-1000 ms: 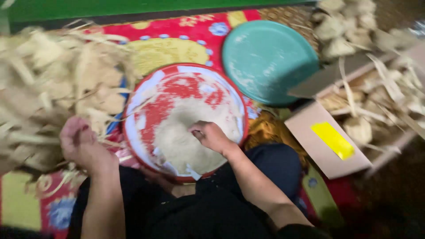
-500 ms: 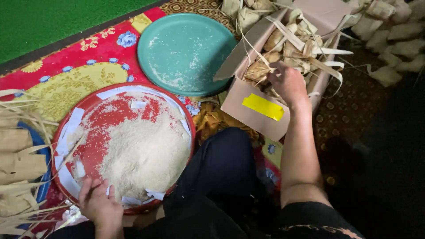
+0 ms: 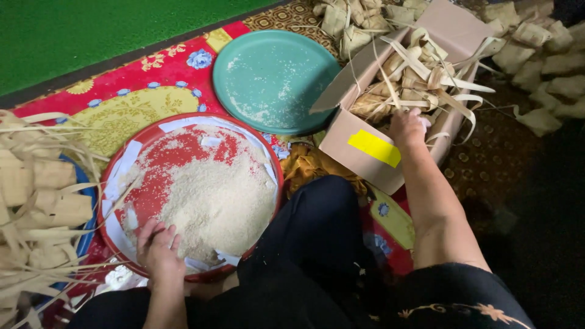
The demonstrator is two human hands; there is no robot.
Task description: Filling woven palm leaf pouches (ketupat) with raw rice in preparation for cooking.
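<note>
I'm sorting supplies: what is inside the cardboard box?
The cardboard box holds woven palm-leaf pouches with loose leaf strips sticking out. The right hand reaches in at the near edge. Whatever lies below the top layer is covered.

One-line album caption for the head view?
Left hand rests on round red rice tray; right hand reaches into cardboard box.

one head cam only, worn by the seated person, looking steeply down over their lap at the floor, close in. red tray (image 3: 116, 183) of rice sits low-left of frame, cardboard box (image 3: 365, 146) upper right, green mat (image 3: 91, 36) along the top. no 2nd view to overlap.
</note>
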